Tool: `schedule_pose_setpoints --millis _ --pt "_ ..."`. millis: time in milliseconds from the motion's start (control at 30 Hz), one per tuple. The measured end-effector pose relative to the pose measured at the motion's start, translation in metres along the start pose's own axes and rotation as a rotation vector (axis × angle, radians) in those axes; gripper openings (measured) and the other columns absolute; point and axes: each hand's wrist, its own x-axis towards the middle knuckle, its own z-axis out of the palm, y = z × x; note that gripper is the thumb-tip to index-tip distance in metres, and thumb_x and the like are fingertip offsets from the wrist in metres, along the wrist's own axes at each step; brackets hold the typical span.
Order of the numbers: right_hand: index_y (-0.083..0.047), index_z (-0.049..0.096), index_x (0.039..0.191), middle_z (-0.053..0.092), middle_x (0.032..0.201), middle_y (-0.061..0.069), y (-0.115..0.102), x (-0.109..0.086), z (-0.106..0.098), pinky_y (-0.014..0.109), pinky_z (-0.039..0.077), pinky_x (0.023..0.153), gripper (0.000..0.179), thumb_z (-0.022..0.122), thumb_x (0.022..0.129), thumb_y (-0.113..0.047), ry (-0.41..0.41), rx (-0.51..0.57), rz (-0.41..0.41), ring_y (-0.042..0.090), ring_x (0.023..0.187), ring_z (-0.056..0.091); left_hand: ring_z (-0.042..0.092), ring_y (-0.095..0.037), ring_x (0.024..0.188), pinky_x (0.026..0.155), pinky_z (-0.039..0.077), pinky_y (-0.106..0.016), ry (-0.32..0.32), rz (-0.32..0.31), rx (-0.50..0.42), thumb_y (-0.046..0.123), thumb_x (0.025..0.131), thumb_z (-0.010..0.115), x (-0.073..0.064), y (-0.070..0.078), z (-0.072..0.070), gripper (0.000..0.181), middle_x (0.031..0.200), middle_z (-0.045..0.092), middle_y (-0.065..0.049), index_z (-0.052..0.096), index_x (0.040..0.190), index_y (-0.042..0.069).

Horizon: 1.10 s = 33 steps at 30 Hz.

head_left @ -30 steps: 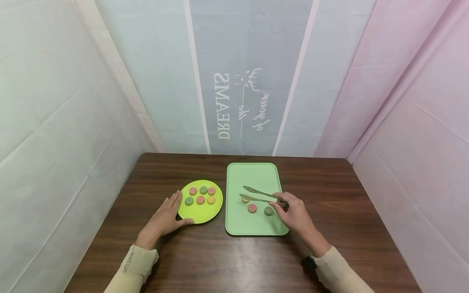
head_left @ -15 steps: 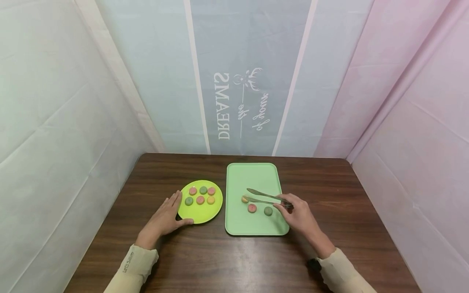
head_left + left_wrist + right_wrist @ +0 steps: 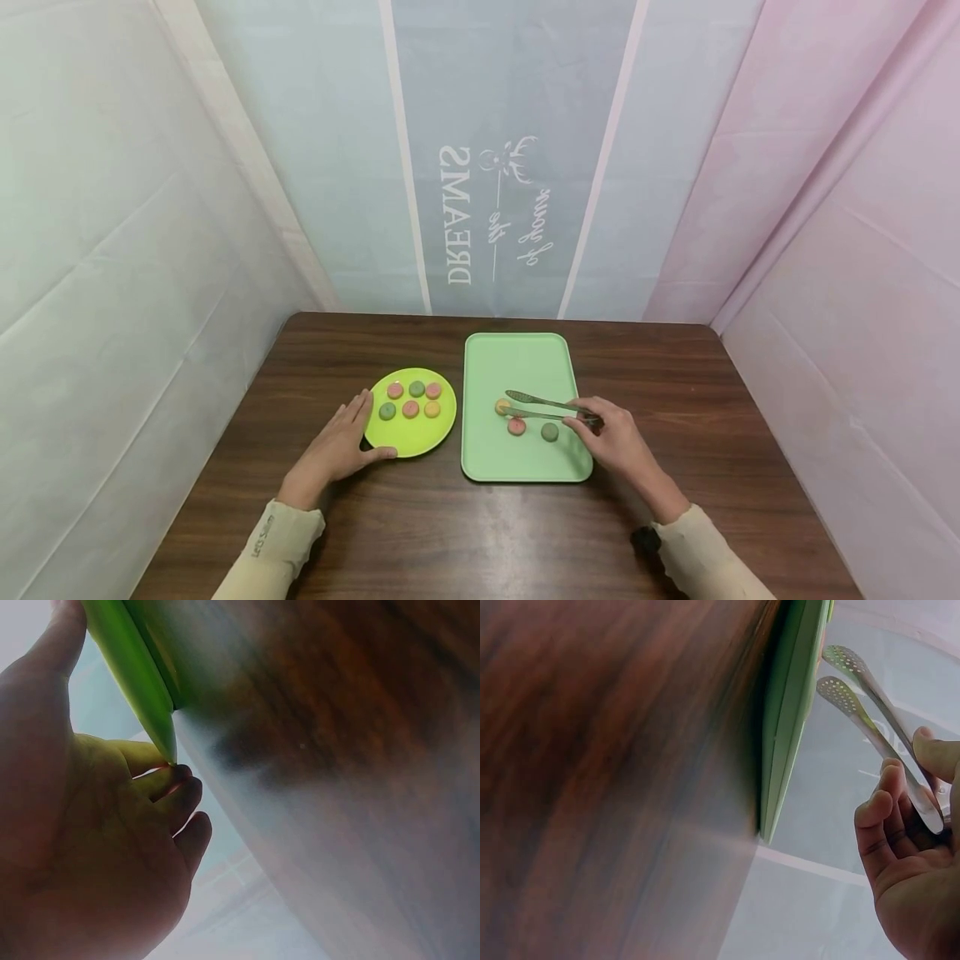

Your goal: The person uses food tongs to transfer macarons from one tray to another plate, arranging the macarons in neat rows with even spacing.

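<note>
In the head view my left hand (image 3: 334, 443) lies against the left rim of a yellow-green plate (image 3: 414, 437), fingers extended, thumb along the near edge. Pink, green and yellow macarons sit on it in two rows. My right hand (image 3: 617, 440) pinches metal tongs (image 3: 881, 724) between thumb and fingers over a pale green tray (image 3: 517, 357). The perforated tips of the tongs stand apart, one arm overlapping the edge of a yellow macaron (image 3: 501, 407). A pink macaron (image 3: 517, 427) and a green macaron (image 3: 550, 432) rest nearby on the tray.
Plate and tray stand side by side on a dark wooden table (image 3: 480, 542), with a narrow gap between them. Pale cloth walls (image 3: 315, 167) surround the table at the back and both sides.
The right hand and tongs have shifted slightly right and toward the person; the tong tips have drawn nearer each other. The left hand, plate and macarons have stayed put.
</note>
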Motion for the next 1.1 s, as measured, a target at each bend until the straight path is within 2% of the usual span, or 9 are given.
schedule_pose_setpoints --millis 167,667,1100 --pt "-0.007 0.079 0.118 0.071 0.091 -0.005 0.006 0.001 0.000 0.027 0.062 0.066 0.025 0.086 0.094 -0.014 -0.023 0.033 0.023 0.005 0.076 0.068 0.020 -0.044 0.162 0.133 0.017 -0.058 0.001 0.002 0.002 0.069 0.092 0.074 0.001 -0.001 0.001 0.123 0.175 0.016 -0.029 0.016 0.168 -0.009" --pt "-0.009 0.079 0.119 0.074 0.093 -0.004 0.012 0.009 -0.004 0.028 0.062 0.066 0.025 0.085 0.096 -0.016 -0.071 0.067 0.055 0.006 0.077 0.069 0.019 -0.043 0.163 0.134 0.016 -0.057 -0.006 -0.008 0.000 0.071 0.092 0.073 0.002 -0.002 0.001 0.125 0.176 0.015 -0.028 0.015 0.168 -0.008" --pt "-0.007 0.079 0.119 0.068 0.090 -0.009 0.012 0.017 -0.003 0.028 0.059 0.065 0.025 0.084 0.097 -0.019 -0.116 0.053 0.050 0.004 0.074 0.063 0.019 -0.043 0.163 0.134 0.015 -0.057 -0.016 -0.013 -0.005 0.071 0.092 0.073 0.002 -0.001 0.000 0.125 0.176 0.015 -0.028 0.015 0.169 -0.008"
